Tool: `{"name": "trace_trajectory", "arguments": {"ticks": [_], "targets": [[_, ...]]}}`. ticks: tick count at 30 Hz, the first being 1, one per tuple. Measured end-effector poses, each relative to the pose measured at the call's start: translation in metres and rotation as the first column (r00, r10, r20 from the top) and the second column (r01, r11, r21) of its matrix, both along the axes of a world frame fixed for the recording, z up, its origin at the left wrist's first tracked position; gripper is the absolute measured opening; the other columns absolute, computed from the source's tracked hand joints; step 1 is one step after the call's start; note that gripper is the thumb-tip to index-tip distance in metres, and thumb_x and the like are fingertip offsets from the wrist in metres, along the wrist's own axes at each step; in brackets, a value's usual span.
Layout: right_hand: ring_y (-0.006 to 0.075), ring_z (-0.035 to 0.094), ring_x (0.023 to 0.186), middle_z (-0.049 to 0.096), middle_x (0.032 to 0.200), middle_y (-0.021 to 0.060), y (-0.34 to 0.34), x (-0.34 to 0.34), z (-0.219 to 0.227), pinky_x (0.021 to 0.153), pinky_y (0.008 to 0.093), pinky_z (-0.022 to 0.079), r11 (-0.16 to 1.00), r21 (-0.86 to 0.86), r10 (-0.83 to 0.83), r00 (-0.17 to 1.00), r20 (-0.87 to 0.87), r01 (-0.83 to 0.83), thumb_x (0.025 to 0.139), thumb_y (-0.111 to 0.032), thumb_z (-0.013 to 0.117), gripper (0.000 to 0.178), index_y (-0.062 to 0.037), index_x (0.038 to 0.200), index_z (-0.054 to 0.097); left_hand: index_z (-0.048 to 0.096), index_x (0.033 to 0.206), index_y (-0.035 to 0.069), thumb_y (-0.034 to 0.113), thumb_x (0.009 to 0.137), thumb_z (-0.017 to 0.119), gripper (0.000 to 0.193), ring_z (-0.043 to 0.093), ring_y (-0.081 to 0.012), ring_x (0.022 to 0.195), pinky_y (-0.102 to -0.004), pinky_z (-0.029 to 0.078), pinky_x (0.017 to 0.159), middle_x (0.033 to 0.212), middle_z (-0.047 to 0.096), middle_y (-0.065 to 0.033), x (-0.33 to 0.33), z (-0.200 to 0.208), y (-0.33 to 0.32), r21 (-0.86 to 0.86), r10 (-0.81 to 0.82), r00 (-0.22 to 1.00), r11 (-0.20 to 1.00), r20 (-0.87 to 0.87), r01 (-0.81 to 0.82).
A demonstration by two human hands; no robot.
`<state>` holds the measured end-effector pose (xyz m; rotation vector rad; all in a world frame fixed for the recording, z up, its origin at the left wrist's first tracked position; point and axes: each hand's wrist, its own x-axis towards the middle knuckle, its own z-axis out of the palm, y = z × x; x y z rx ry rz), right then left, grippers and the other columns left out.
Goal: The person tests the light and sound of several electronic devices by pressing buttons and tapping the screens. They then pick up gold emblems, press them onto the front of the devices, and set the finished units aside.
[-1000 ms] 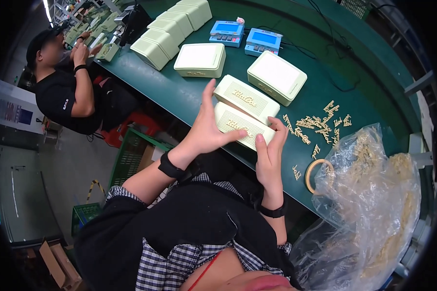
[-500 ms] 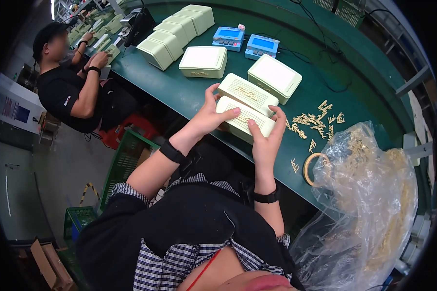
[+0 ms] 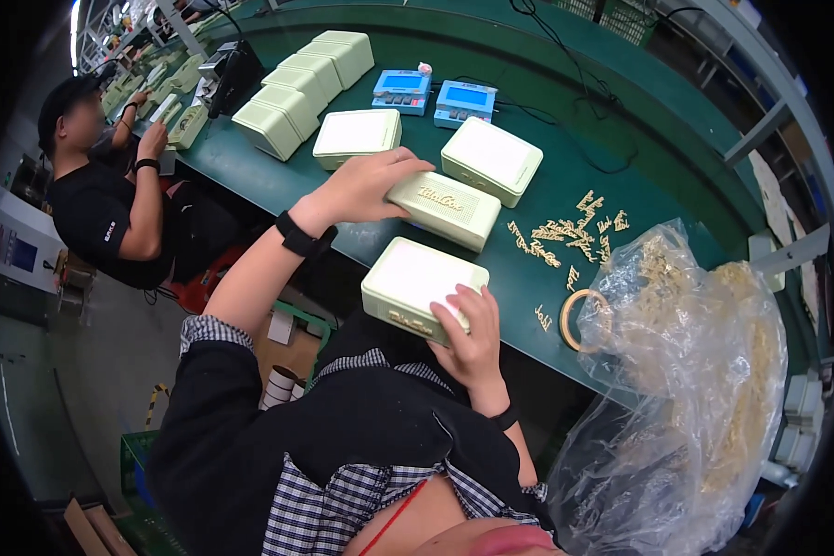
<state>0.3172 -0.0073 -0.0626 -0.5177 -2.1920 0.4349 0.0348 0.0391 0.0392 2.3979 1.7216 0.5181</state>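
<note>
My left hand (image 3: pixel 369 185) grips the left end of a pale green speaker housing (image 3: pixel 447 211) on the near part of the green table. Its dotted grille and gold script emblem face up, and my fingers lie over its far edge with the thumb at the near side. Closer to my body, my right hand (image 3: pixel 473 335) holds a second pale green speaker housing (image 3: pixel 423 278) by its right end, off the table's edge. That one has its plain white face up, and a gold emblem shows on its near side. My right thumb and fingers wrap round its corner.
Behind my hands stand two more housings (image 3: pixel 357 132) (image 3: pixel 491 159), two blue display devices (image 3: pixel 401 93) (image 3: pixel 464 104) and a row of housings (image 3: pixel 292 97). Loose gold emblems (image 3: pixel 565 232), a tape roll (image 3: pixel 579 320) and a clear plastic bag (image 3: pixel 686 371) lie right. A co-worker (image 3: pixel 102 185) sits left.
The two housings, side by side between both hands before, are now apart. My right hand has brought one toward my body and turned it white face up; my left hand has shifted onto the other.
</note>
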Motion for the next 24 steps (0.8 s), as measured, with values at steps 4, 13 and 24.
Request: {"name": "trace_trajectory", "arguments": {"ticks": [4, 13, 24], "targets": [[0.0329, 0.057, 0.116, 0.058, 0.114, 0.0106, -0.013, 0.016, -0.017, 0.097, 0.0509, 0.040, 0.992, 0.112, -0.061, 0.998, -0.020, 0.063, 0.057, -0.011, 0.080, 0.059, -0.0153, 0.114, 0.066, 0.058, 0.115, 0.011, 0.013, 0.064, 0.082, 0.056, 0.061, -0.0359, 0.097, -0.0379, 0.051, 0.083, 0.107, 0.060, -0.0110, -0.024, -0.024, -0.028, 0.269, 0.040, 0.997, 0.963, -0.071, -0.019], [0.0291, 0.058, 0.114, 0.058, 0.112, 0.0073, -0.002, 0.015, -0.021, 0.094, 0.0413, 0.034, 0.938, 0.153, -0.321, 0.946, 0.042, 0.311, 0.060, -0.016, 0.082, 0.051, -0.0185, 0.109, 0.069, 0.056, 0.111, 0.009, 0.019, 0.055, 0.086, 0.064, 0.052, -0.0348, 0.115, -0.0449, 0.046, 0.094, 0.119, 0.054, -0.0125, -0.078, -0.046, -0.064, 0.178, 0.199, 0.965, 0.969, -0.171, -0.169], [0.0336, 0.045, 0.125, 0.051, 0.126, 0.0157, 0.026, -0.031, 0.064, 0.102, 0.0447, 0.027, 0.872, -0.121, -0.369, 0.800, 0.473, 0.474, 0.058, -0.026, 0.087, 0.080, -0.0109, 0.130, 0.056, 0.040, 0.137, 0.002, 0.032, 0.045, 0.086, 0.107, 0.046, -0.0332, 0.124, -0.0537, 0.027, 0.115, 0.129, 0.049, -0.0141, -0.083, -0.020, -0.006, -0.153, -0.170, 0.973, 0.977, -0.156, 0.146]]}}
